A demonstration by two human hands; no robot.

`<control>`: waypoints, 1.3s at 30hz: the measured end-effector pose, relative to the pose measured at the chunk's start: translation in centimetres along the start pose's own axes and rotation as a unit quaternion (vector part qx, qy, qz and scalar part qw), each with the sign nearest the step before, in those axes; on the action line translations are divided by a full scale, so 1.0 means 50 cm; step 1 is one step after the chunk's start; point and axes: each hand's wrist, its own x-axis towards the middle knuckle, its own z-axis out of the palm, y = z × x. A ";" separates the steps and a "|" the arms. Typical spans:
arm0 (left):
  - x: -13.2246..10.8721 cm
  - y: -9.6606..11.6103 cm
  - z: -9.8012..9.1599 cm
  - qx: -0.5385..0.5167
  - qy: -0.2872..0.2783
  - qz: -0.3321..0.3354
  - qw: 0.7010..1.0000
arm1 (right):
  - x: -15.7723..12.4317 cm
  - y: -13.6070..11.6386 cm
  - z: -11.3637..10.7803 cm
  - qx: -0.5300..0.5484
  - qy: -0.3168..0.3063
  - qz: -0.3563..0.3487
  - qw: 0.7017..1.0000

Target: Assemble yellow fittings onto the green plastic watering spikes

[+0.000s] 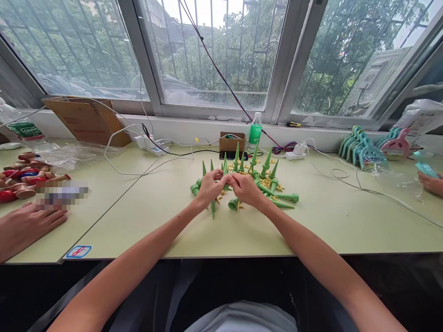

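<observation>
My left hand (212, 186) and my right hand (245, 188) meet at their fingertips over the front of a cluster of green plastic spikes. The fingers of both are pinched together; what lies between them is too small to make out. Several green spikes stand upright on wide caps, such as the tall spike (266, 165) behind my right hand. Other spikes lie flat, one of them (286, 197) at the right. Small yellow pieces (266, 182) are scattered among them. Just below my hands rests a green cap (233, 203), open end showing.
Behind the cluster are a small cardboard box (231, 143) and a green bottle (255, 129). White cables cross the table (321, 221). At the left, another person's hand (32, 226) rests near wooden toys (26, 177). Teal clips (363, 147) and another hand (431, 183) are at the right.
</observation>
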 end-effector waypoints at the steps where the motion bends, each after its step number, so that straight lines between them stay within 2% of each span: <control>1: 0.000 0.000 0.000 -0.001 0.000 0.000 1.000 | 0.000 0.000 0.000 0.000 0.000 0.000 1.000; 17: 0.001 -0.006 0.001 -0.006 -0.004 0.008 1.000 | 0.000 0.000 0.000 -0.006 0.000 -0.003 1.000; 30: 0.000 0.003 -0.002 0.033 -0.017 -0.034 0.999 | 0.000 0.004 0.001 -0.012 -0.017 -0.003 1.000; 39: -0.001 0.007 -0.002 0.030 -0.021 -0.035 0.999 | 0.000 0.002 0.002 -0.020 -0.022 0.004 1.000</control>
